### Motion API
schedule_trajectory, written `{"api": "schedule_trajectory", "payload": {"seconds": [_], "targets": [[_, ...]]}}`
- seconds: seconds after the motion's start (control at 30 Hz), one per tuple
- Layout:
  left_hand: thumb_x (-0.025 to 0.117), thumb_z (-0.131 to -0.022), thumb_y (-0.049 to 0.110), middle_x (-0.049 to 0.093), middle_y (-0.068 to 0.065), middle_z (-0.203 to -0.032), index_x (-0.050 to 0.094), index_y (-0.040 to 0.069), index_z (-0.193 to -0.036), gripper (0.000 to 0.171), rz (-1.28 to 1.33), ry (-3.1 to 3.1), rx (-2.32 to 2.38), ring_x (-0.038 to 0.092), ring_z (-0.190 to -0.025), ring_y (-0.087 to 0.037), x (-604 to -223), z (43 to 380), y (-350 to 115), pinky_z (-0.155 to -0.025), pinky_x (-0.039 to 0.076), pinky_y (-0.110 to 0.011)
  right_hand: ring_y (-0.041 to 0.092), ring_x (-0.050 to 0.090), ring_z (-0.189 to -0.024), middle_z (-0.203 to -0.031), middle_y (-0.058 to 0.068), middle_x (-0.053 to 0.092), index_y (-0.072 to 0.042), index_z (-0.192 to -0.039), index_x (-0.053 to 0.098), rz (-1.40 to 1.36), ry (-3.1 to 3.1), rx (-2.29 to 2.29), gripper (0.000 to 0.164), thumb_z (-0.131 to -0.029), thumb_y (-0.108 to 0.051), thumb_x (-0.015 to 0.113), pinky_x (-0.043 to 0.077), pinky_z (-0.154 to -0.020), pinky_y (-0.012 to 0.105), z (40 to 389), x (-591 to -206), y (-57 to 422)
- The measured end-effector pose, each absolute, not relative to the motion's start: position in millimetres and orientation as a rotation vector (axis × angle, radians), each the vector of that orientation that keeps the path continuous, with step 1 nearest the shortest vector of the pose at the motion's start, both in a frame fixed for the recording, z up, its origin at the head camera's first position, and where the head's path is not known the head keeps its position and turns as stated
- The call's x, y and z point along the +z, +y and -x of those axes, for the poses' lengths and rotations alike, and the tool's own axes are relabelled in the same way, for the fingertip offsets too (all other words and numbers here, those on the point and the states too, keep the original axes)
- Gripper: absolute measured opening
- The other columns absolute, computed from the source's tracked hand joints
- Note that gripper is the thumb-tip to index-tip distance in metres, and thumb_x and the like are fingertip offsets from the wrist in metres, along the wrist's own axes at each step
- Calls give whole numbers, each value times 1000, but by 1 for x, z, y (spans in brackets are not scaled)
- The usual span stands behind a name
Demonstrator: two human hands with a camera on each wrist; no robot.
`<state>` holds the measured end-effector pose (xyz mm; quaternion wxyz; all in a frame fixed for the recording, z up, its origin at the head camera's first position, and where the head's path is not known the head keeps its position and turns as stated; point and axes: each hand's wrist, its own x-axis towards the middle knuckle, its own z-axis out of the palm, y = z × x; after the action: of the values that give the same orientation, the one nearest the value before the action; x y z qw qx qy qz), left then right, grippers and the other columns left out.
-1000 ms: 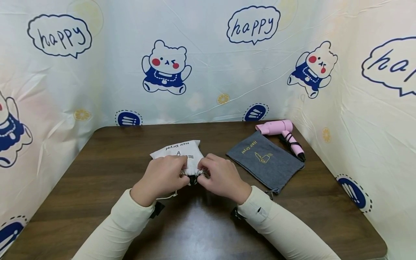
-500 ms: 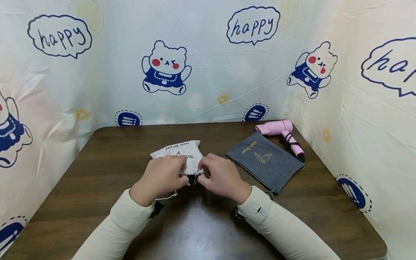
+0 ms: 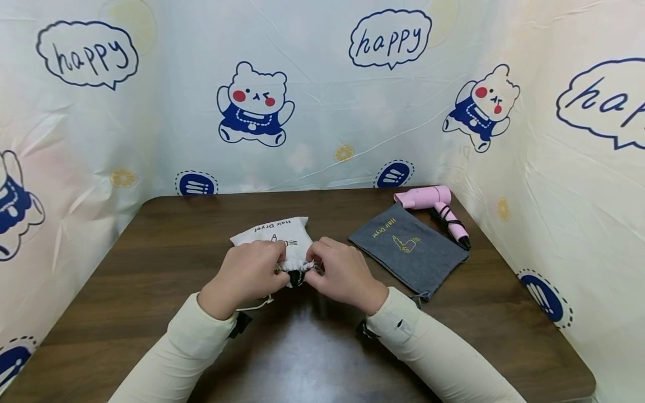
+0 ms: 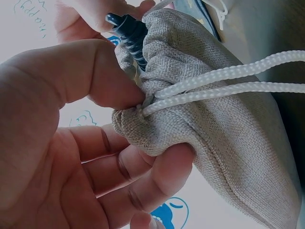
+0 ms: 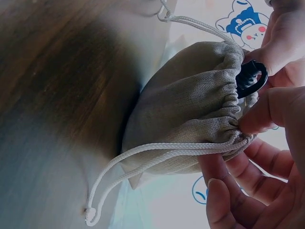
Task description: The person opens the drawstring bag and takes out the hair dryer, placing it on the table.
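A white drawstring pouch [image 3: 298, 230] printed "Hair Dryer" lies on the table with its gathered mouth towards me. My left hand [image 3: 246, 273] pinches one side of that mouth between thumb and fingers. At the opposite side, my right hand [image 3: 345, 274] pinches the gathered rim in the same way. Between the two grips a coiled black cord [image 4: 132, 37] shows in the pouch's opening. White drawstrings [image 5: 143, 151] come out at both sides of the mouth; in the right wrist view one ends in a knot. The rest of the pouch's contents is hidden.
To the right on the brown table [image 3: 166, 263] lies a flat dark grey drawstring pouch [image 3: 403, 243], also printed "Hair Dryer". Behind it sits a pink hair dryer [image 3: 425, 197] with its black cord wrapped round the handle. A printed curtain [image 3: 312, 101] surrounds the table's back and sides.
The hands stand very slightly further apart, still pinching the pouch's mouth at the same two sides. The head view has shifted a little; the other things lie as before.
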<state>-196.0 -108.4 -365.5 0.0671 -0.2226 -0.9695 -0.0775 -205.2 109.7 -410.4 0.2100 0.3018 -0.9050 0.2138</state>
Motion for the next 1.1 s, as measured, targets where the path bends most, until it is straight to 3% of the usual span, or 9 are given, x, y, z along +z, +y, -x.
{"api": "schedule_trajectory", "payload": {"seconds": [1.1], "targets": [[72, -78, 25, 55, 7, -66, 58, 21, -78, 15, 651, -2957, -246, 50, -57, -14, -362, 195, -110, -46, 36, -35, 4, 47, -62, -80, -9, 56, -23, -92, 66, -808, -2557, 598, 14, -81, -22, 74, 38, -52, 23, 204, -408, 110]]}}
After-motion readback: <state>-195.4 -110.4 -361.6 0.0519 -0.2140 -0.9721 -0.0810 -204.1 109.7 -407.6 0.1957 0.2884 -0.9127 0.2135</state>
